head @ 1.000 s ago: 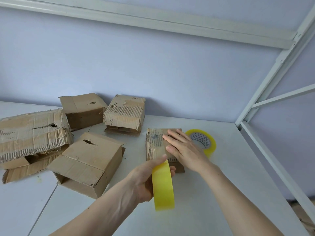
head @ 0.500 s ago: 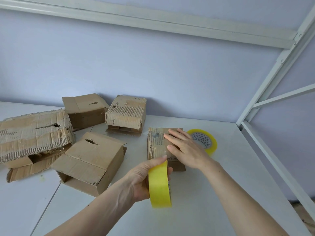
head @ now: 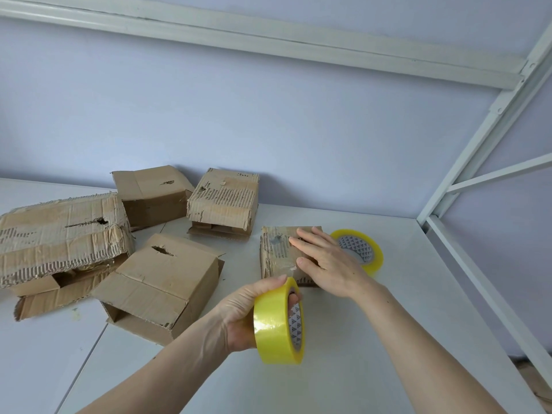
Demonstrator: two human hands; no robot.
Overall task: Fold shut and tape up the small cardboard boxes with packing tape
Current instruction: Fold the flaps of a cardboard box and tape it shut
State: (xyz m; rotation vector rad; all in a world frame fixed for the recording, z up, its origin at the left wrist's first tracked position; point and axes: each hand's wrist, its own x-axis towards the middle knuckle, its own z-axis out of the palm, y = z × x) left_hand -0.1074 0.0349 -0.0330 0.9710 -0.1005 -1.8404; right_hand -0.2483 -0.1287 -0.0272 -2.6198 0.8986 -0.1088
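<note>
One small box on the counter is being taped: it is pressed flat by the right hand, fingers spread, while the tape roll is gripped by the left hand. Four boxes are left unsealed.

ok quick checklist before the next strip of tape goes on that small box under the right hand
1. Small box pinned down: ok, right hand lies flat on its top.
2. Tape ready: ok, left hand grips the tape roll just in front of the box.
3. Free tape end found: cannot tell, no loose end shows.
4. Flaps fully shut: cannot tell, the hand covers part of the top.
5. Spare roll out of the way: ok, it lies flat beside the box.
6. Table clear toward the person: ok.
</note>
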